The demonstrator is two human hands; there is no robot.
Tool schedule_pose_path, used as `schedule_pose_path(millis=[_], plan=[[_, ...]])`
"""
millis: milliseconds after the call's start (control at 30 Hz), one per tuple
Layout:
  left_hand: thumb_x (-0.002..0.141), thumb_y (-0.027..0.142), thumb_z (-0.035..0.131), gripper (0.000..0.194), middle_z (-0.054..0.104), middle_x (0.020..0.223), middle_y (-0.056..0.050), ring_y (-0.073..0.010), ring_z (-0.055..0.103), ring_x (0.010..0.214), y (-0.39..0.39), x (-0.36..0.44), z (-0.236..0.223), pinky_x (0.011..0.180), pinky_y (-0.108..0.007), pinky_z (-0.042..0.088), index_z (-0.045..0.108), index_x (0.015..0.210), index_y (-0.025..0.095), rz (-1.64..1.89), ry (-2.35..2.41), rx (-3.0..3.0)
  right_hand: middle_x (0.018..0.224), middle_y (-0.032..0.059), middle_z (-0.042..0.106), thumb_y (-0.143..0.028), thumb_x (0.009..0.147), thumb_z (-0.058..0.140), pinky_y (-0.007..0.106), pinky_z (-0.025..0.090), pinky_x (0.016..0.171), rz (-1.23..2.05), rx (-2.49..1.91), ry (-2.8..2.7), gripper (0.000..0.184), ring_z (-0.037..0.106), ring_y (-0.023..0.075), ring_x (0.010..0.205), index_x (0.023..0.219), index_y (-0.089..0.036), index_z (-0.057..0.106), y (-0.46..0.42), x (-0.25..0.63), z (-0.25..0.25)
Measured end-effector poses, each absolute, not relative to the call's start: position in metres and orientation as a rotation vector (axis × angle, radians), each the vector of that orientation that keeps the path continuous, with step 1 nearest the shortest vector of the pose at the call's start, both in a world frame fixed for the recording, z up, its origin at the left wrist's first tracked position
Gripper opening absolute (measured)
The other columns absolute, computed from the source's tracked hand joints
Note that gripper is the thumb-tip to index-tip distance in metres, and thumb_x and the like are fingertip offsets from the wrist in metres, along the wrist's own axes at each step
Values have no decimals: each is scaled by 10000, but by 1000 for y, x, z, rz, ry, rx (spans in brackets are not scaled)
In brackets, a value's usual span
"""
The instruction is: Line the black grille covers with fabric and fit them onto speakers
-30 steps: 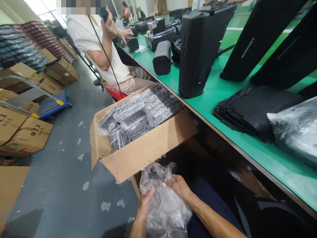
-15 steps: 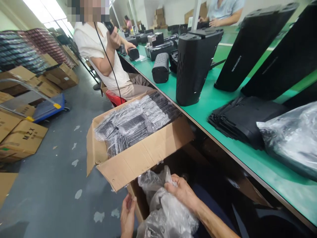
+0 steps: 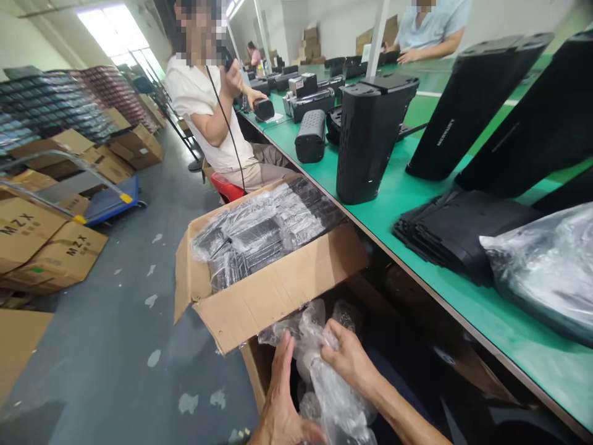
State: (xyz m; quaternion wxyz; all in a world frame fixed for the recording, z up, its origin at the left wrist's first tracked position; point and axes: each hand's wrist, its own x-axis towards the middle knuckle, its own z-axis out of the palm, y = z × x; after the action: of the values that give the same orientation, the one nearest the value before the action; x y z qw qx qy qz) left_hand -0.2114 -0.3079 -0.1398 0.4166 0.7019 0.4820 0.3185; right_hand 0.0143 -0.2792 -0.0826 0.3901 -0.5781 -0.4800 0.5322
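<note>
My right hand (image 3: 351,360) is closed on a crumpled clear plastic bag (image 3: 334,390), gripping its upper part. The bag hangs down toward the bottom edge of the view. My left hand (image 3: 280,395) is open beside the bag's left side, fingers stretched upward and thumb spread; whether it touches the plastic I cannot tell. Just beyond both hands stands an open cardboard box (image 3: 278,303), full of black parts wrapped in clear plastic (image 3: 254,235). More crumpled plastic lies in shadow below the box's near flap.
A green-topped workbench (image 3: 324,179) runs along the right, bearing upright black housings (image 3: 365,145), a stack of black sheets (image 3: 463,228) and a plastic-wrapped bundle (image 3: 546,266). A seated co-worker (image 3: 208,123) holds a black device. A blue trolley (image 3: 111,201) and cartons (image 3: 65,253) stand left.
My left hand has moved up and right to the bag, its fingers extended. My right hand keeps hold of the plastic, which now hangs narrower. The view has shifted slightly.
</note>
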Motion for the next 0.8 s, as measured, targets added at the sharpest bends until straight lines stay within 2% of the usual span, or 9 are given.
schedule_pose_path(millis=[100,133,233,300,367,600,700,767,800], plan=[[798,551,845,1069,268,1791,-125,-440,235,1642,-312,-200,-143,1358,-568,195,325,1695,293,844,1339,1773,870,-36,625,-153,744,568,271,405,709,1304,-1421,-1321,459,534,166,740,1193,-248,553,-278,15,-76],[845,494,801,1005,268,1792,-120,-430,244,1642,-314,-198,-145,1358,-570,197,309,1700,298,846,1382,1782,919,-24,660,-150,757,560,278,422,737,1303,-1402,-1353,492,568,179,774,1238,-254,565,-278,14,-76],[840,464,783,1005,275,1790,-117,-425,256,1639,-317,-194,-153,1359,-568,202,296,1704,299,837,1412,1788,874,26,676,-158,771,538,302,428,747,1281,-1417,-1407,202,610,216,814,932,-214,646,-278,10,-78],[866,520,729,860,382,1745,-120,-414,305,1622,-316,-193,-161,1366,-552,186,442,1643,290,947,1421,1705,824,38,660,-163,766,543,307,427,739,1277,-1401,-1454,88,616,221,804,782,-207,618,-277,7,-81],[909,542,658,697,481,1690,-115,-394,358,1603,-314,-193,-170,1369,-527,184,573,1556,297,1090,1462,1572,840,34,663,-162,771,549,306,438,763,1279,-1350,-1508,98,625,216,816,783,-210,634,-273,3,-82],[867,588,684,667,520,1666,-54,-425,368,1589,-304,-207,-176,1352,-569,237,629,1501,388,1026,1579,1503,893,47,644,-265,831,582,329,444,818,1285,-1227,-1587,104,619,227,865,790,-220,665,-255,-7,-80],[723,656,810,932,417,1727,-100,-449,278,1624,-303,-219,-175,1358,-587,180,575,1560,319,964,1479,1588,863,52,593,-312,801,611,354,438,826,1317,-1291,-1477,150,591,238,857,697,-216,563,-256,-10,-91],[624,719,859,959,461,1699,-129,-466,233,1634,-298,-222,-177,1367,-585,118,670,1462,293,933,1431,1387,822,51,583,-353,809,620,350,446,790,1379,-1321,-1377,213,583,232,816,679,-219,516,-259,-14,-99],[621,730,867,863,518,1660,-128,-460,237,1635,-295,-221,-179,1370,-575,116,735,1362,309,924,1431,1219,794,46,584,-384,832,609,338,454,752,1423,-1314,-1327,234,579,223,778,694,-222,510,-261,-17,-101]])
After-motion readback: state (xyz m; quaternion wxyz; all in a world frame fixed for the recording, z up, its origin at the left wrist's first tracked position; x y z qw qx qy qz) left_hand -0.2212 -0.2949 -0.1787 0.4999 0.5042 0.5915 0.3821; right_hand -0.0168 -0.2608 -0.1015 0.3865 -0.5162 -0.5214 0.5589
